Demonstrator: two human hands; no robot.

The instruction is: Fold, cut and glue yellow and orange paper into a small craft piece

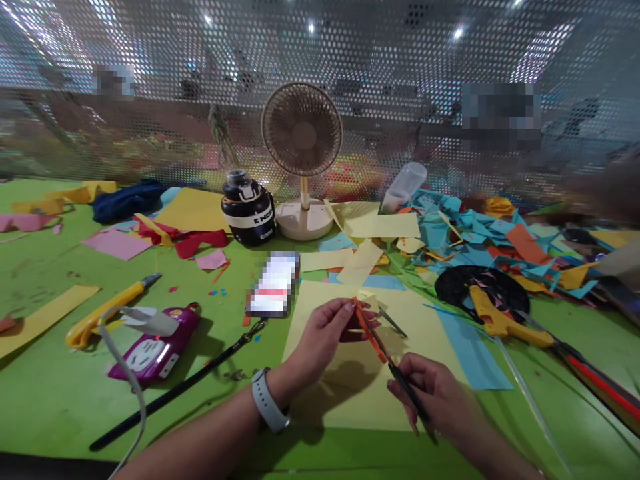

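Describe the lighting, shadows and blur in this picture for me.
Head view: bright lights glare behind the perforated screen; head view: a soft shadow falls on the yellow sheet below the left hand; head view: the phone display is pixelated, and the far right edge looks smeared.

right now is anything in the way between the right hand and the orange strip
Only the dark tool in the right hand, its far end reaching the orange strip in the left hand; nothing else visible stands between.
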